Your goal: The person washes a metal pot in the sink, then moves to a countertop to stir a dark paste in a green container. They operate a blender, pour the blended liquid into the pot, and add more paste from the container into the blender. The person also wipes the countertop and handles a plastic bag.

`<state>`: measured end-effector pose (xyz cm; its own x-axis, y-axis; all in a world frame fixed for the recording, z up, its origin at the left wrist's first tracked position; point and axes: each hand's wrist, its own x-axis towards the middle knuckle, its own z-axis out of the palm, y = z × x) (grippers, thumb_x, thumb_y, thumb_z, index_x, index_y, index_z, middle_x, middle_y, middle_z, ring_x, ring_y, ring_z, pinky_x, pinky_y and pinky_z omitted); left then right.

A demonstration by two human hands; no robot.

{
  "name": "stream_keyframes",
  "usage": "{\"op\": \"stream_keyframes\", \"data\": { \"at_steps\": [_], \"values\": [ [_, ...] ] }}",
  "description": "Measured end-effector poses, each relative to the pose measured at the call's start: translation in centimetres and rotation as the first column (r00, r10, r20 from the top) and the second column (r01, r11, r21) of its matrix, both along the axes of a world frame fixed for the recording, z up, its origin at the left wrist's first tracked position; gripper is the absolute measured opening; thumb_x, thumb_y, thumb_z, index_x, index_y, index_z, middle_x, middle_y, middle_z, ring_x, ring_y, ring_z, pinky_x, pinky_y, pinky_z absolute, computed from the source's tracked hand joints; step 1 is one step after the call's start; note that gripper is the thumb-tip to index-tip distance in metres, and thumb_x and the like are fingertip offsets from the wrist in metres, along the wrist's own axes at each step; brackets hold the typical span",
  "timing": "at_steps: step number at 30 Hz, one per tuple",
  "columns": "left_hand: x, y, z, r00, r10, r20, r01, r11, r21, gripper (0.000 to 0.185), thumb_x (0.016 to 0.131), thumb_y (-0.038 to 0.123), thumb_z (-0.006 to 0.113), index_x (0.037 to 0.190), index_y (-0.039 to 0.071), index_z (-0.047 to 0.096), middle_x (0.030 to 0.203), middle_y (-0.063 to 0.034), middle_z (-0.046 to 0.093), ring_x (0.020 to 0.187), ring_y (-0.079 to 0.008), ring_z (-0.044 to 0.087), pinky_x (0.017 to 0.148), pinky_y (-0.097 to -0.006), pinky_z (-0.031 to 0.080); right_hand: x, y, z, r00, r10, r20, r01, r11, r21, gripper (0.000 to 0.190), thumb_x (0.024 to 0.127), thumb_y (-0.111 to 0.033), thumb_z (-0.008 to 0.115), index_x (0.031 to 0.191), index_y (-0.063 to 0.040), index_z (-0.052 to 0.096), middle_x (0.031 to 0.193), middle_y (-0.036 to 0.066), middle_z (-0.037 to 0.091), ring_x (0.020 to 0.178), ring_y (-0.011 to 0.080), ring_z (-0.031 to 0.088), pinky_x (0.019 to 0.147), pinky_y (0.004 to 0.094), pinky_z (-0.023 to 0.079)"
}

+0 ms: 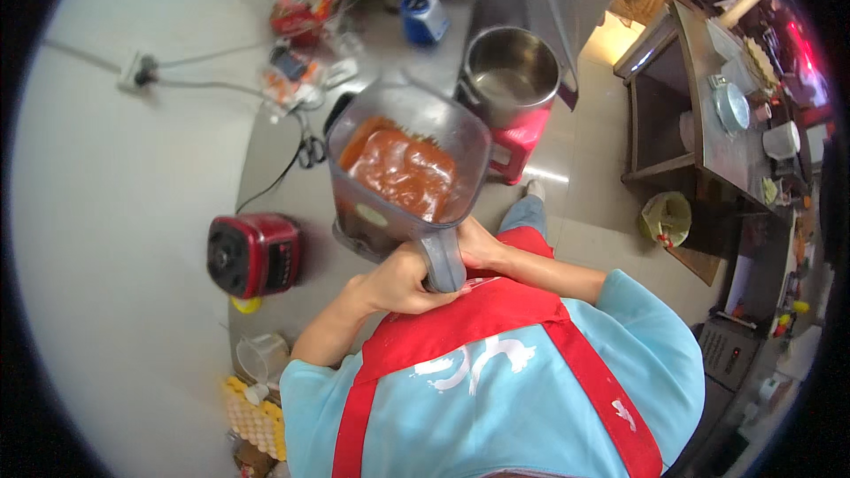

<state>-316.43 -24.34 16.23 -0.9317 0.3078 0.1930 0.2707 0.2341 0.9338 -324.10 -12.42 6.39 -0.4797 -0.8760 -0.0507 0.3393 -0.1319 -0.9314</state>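
A clear plastic blender jug [352,186] holding thick, shiny red-brown sauce [405,169] is held up before my chest. My left hand [402,279] is closed around the jug's grey handle [443,262]. Beside the handle, my right hand [479,245] is against the jug's lower side; its fingers are mostly hidden. Beyond the jug to the right, a deep steel pot [512,76] stands on a red plastic stool [518,146]. To the left, the red blender base [255,255] rests on the grey counter without its jug.
A socket with a plug [139,73] is on the left wall, its cables running to the counter. Scissors [311,151], plastic packets [295,16] and a blue-and-white device [424,18] lie beyond. A clear measuring jug [262,355] stands lower left. A lined bin [666,218] and steel worktable [717,126] stand right.
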Motion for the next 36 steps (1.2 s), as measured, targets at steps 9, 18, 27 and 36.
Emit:
{"op": "stream_keyframes", "data": {
  "at_steps": [9,18,27,36],
  "values": [
    [-18.3,11.2,-7.1,0.894,0.319,0.314,-0.340,0.940,0.014,0.030,0.077,0.008,0.065,0.106,0.000,0.060,0.069,0.0023,0.053,0.064,-0.0064,0.046,0.062,-0.0238,0.041,-16.8,7.5,-10.4,0.992,0.059,-0.114,-0.080,0.979,-0.186,0.086,0.071,-0.016,0.068,0.139,-0.006,0.016,0.132,0.015,0.036,0.120,0.0246,0.038,0.099,0.0371,0.034],
    [-33.5,15.3,-17.3,0.649,0.632,0.424,-0.549,0.775,-0.314,0.025,0.080,0.019,0.067,0.095,-0.001,0.064,0.076,-0.0050,0.062,0.070,-0.0125,0.057,0.066,-0.0296,0.047,-26.7,10.3,-22.7,0.847,0.416,0.331,-0.490,0.853,0.181,0.056,0.080,-0.016,0.061,0.130,-0.007,0.037,0.122,0.009,0.046,0.115,0.0196,0.042,0.094,0.0358,0.038],
    [-42.5,14.7,-18.5,0.180,0.429,0.885,-0.507,0.811,-0.290,0.022,0.082,0.018,0.066,0.089,0.000,0.058,0.053,-0.0003,0.044,0.036,-0.0091,0.038,0.033,-0.0263,0.029,-30.4,10.3,-19.3,0.555,0.439,0.707,-0.487,0.860,-0.152,0.041,0.085,-0.030,0.056,0.121,-0.013,0.046,0.116,0.001,0.052,0.109,0.0180,0.048,0.088,0.0374,0.041],
    [-48.7,13.3,-20.1,0.053,0.388,0.920,-0.205,0.906,-0.371,0.039,0.080,0.033,0.068,0.068,0.002,0.048,0.053,-0.0017,0.044,0.040,-0.0124,0.041,0.036,-0.0282,0.032,-32.7,9.0,-19.7,0.375,0.455,0.808,-0.365,0.873,-0.323,0.050,0.095,-0.040,0.033,0.137,-0.014,0.030,0.140,0.006,0.034,0.126,0.0250,0.038,0.102,0.0433,0.033]
  ]
}}
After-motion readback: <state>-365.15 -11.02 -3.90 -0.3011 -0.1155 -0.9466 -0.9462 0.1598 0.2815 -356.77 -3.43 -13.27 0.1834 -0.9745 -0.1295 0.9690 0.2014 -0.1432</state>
